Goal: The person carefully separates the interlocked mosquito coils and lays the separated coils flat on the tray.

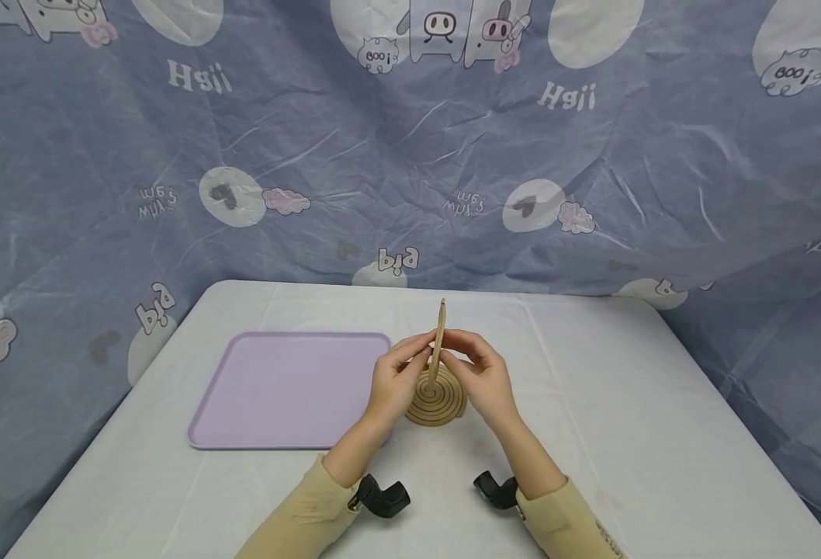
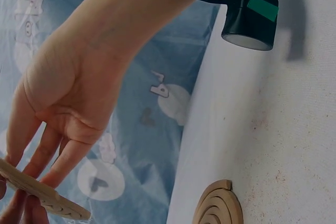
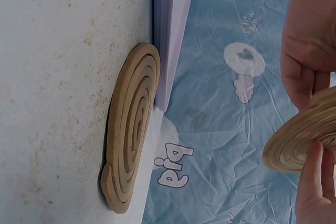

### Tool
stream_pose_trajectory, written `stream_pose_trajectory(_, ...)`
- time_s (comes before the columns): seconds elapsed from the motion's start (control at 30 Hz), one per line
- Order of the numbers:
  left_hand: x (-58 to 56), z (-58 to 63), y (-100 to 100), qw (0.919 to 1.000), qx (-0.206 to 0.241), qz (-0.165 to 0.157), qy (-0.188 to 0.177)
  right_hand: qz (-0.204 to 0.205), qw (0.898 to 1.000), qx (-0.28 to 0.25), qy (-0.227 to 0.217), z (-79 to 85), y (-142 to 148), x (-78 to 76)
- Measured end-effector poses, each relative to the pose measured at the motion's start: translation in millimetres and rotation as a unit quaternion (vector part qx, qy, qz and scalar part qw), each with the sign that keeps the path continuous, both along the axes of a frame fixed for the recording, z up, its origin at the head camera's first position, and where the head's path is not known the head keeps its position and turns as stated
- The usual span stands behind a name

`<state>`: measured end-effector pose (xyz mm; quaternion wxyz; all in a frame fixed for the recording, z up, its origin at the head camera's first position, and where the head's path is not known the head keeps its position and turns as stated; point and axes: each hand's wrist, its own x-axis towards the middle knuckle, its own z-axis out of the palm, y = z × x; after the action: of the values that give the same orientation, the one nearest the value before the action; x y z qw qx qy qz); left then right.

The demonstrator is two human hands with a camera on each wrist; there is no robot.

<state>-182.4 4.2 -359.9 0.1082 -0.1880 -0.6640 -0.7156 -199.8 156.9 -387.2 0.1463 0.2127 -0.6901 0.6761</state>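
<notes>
Both hands hold a tan, flat spiral coil (image 1: 441,330), like an incense coil, on edge in the air. My left hand (image 1: 395,380) pinches it from the left. My right hand (image 1: 487,380) grips its other face. Below them, a second tan coil (image 1: 434,404) lies flat on the white table. In the left wrist view, the right hand (image 2: 79,87) reaches the held coil (image 2: 50,195) from above, while left fingertips show at the corner. The right wrist view shows the held coil (image 3: 299,142) between left hand (image 3: 315,40) and right fingers (image 3: 313,177).
A flat lilac tray (image 1: 292,388) lies left of the coils, its right edge near the left hand. Black wrist devices (image 1: 386,498) stick out from both sleeves. Behind the white table (image 1: 634,435) hangs a blue-grey patterned cloth (image 1: 382,140). Brown specks dot the tabletop.
</notes>
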Motion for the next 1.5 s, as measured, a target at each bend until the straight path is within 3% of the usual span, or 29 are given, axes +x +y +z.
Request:
stream_pose_trajectory(0.47, -0.8, -0.9, -3.0, 0.9995, -0.025, 0.017, 0.008, -0.005, 0.999, 0.034, 0.001, -1.7, 0.8, 0.2)
stream_pose_trajectory(0.7, -3.8, -2.4, -4.5, 0.9997, -0.024, 0.008, 0.001, -0.009, 0.999, 0.035, -0.014, -1.4, 1.0, 0.6)
stream_pose_trajectory(0.93, -3.9, -1.5, -5.0, 0.9992, -0.031, 0.017, -0.020, 0.000, 0.999, 0.031, 0.011, -5.0, 2.3, -1.1)
stream_pose_trajectory(0.97, -4.0, -1.5, -4.9, 0.9992, -0.029, 0.017, -0.020, 0.012, 0.999, 0.021, 0.023, -16.6, 5.2, -9.0)
stream_pose_trajectory(1.07, -4.5, -1.8, -4.8, 0.9994, -0.026, 0.015, -0.017, 0.015, 0.999, 0.017, 0.028, -18.3, 5.6, -10.3)
stream_pose_trajectory(1.17, -5.0, -2.7, -4.8, 0.9995, -0.025, 0.011, -0.016, 0.016, 1.000, 0.018, 0.011, -16.4, 5.3, -9.4)
stream_pose_trajectory(1.2, -5.2, -2.9, -4.8, 0.9995, -0.024, 0.009, -0.017, 0.006, 1.000, 0.028, -0.004, -4.6, 2.6, -1.4)
stream_pose_trajectory(1.5, -8.2, -6.3, -6.0, 0.9995, -0.026, -0.008, -0.018, 0.022, 0.998, 0.050, -0.032, -0.2, 5.2, -0.3)
